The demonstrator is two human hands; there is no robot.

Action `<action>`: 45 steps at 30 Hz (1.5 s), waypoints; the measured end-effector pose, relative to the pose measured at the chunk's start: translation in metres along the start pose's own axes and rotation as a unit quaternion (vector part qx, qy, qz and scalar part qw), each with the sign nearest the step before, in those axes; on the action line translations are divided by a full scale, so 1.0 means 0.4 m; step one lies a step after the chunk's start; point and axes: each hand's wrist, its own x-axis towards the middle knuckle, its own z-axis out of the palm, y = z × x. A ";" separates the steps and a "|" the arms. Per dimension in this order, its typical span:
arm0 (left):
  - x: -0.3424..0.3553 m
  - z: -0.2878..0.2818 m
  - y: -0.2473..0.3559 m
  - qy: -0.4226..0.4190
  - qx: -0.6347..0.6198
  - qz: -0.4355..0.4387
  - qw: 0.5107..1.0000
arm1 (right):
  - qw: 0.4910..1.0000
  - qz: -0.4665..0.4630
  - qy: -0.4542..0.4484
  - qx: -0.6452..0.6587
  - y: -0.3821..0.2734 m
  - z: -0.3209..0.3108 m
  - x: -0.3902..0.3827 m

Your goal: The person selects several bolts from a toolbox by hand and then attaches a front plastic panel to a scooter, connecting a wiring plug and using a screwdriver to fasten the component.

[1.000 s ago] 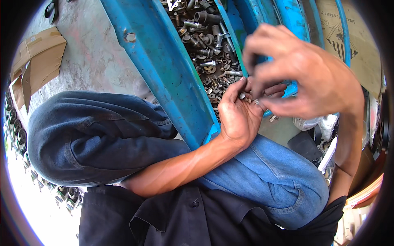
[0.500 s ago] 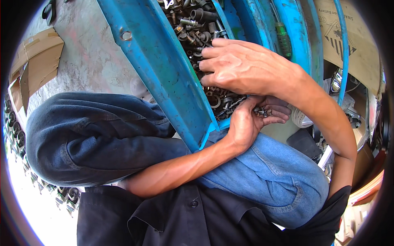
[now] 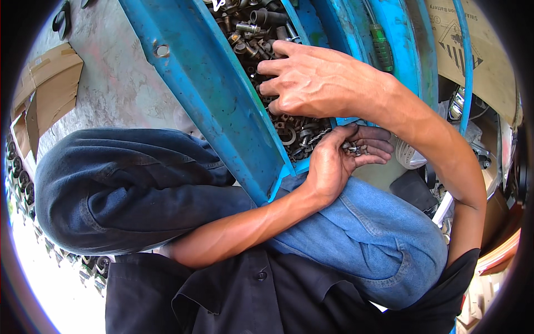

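My right hand (image 3: 311,80) reaches over the blue metal tray (image 3: 194,94), fingers spread and curved, with their tips down among mixed bolts, nuts and washers (image 3: 246,36). Just below it, my left hand (image 3: 332,167) lies palm up by the tray's near corner, fingers curled loosely around several small metal fasteners (image 3: 356,148). Part of the pile is hidden under my right hand and forearm.
Cardboard (image 3: 53,80) lies at the left, above my bent knee. More blue metal sections, a green-handled tool (image 3: 380,44), a blue rod (image 3: 465,67), a large cardboard sheet (image 3: 478,50) and loose clutter are on the right. My legs are crossed beneath my hands.
My right hand has moved from above my left palm leftward into the tray's fasteners, then slightly farther up-left. My left hand has shifted down and right, still holding small parts.
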 end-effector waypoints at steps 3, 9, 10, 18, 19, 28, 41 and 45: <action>0.000 0.001 0.001 0.001 0.002 -0.002 1.000 | 1.000 0.003 0.019 -0.023 0.000 0.003 -0.001; 0.000 0.005 0.003 0.008 0.013 0.001 1.000 | 0.999 0.002 0.046 -0.023 0.011 0.012 -0.001; 0.000 0.005 0.003 0.011 0.017 0.002 1.000 | 0.999 0.009 0.037 -0.021 0.009 0.013 0.001; -0.001 0.009 0.007 0.017 0.014 0.008 1.000 | 0.996 0.022 0.083 -0.008 0.035 -0.012 -0.023; 0.000 0.009 0.007 0.019 0.016 0.003 1.000 | 0.996 0.020 0.083 -0.008 0.035 -0.012 -0.025; 0.000 0.010 0.007 0.015 0.009 0.007 1.000 | 1.000 0.022 0.014 0.004 0.025 -0.011 -0.020; -0.001 0.009 0.010 0.007 0.005 0.002 1.000 | 0.998 0.007 0.065 0.002 0.045 -0.028 -0.027; 0.001 0.009 0.010 0.019 -0.003 0.007 1.000 | 0.999 0.009 0.027 -0.038 0.023 -0.017 -0.015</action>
